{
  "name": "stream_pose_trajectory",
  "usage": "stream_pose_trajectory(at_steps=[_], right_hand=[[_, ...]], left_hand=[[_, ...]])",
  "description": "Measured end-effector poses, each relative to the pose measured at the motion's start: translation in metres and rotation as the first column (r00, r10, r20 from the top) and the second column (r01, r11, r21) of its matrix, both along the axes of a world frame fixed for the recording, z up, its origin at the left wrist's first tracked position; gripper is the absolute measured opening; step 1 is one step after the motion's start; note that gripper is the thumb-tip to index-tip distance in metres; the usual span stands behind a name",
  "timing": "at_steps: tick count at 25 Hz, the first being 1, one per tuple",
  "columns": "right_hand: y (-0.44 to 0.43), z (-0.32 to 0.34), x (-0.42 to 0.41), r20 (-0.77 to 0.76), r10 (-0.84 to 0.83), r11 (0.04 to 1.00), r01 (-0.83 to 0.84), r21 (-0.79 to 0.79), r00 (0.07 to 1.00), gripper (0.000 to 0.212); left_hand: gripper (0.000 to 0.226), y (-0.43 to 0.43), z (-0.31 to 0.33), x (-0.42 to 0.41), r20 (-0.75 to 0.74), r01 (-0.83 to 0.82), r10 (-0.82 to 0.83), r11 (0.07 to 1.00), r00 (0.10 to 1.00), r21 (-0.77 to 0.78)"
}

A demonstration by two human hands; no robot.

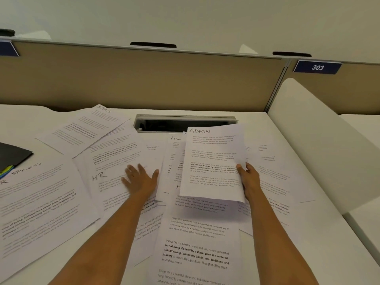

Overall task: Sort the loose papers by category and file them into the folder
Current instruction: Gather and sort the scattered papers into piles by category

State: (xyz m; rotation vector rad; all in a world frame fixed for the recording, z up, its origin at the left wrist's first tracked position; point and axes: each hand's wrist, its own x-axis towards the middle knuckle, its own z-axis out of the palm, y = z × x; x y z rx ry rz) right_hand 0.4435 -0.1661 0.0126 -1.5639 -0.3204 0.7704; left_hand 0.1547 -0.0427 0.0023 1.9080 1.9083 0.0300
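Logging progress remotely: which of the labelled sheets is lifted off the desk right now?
The sheet headed ADMIN, pinched at its right edge by the right hand. The HR sheet and the others lie flat; the left hand rests open on them.

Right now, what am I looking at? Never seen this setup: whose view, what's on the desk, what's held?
There is one picture, from a camera worn on a person's head, looking down at their bare arms; no robot. The white desk is strewn with printed sheets hand-labelled by category. The right hand pinches the ADMIN sheet by its edge, raised off the pile. The left hand lies open and flat on the papers beside the HR sheet. The dark folder sits at far left.
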Motion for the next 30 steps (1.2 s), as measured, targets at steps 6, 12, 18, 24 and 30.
stream_pose_trajectory(at_steps=[6, 12, 18, 24, 30], right_hand=[[0.002, -0.012, -0.01, 0.007, 0.015, 0.999, -0.015, -0.048, 1.0, 0.046], [0.002, -0.028, -0.001, 0.001, 0.035, 0.996, -0.035, -0.088, 0.999, 0.051], [0.001, -0.032, 0.001, 0.027, 0.059, 0.992, -0.055, -0.11, 0.998, 0.052], [-0.003, -0.015, -0.01, 0.08, 0.085, 0.988, -0.074, -0.134, 0.993, 0.044], [-0.006, -0.013, -0.01, 0.101, 0.1, 0.99, -0.089, -0.106, 0.99, 0.041]], left_hand=[[0.05, -0.003, 0.004, 0.005, 0.128, 0.25, -0.266, 0.96, 0.955, 0.127], [0.039, 0.02, 0.006, -0.015, 0.211, -0.207, 0.136, 0.908, 0.968, 0.365], [0.077, 0.052, 0.017, -0.045, 0.237, -0.568, 0.535, 0.817, 0.811, 0.101], [0.056, 0.07, 0.022, -0.054, 0.307, -0.636, 0.619, 0.77, 0.723, -0.054], [0.04, 0.047, 0.016, -0.056, 0.426, -0.645, 0.555, 0.758, 0.715, 0.096]])
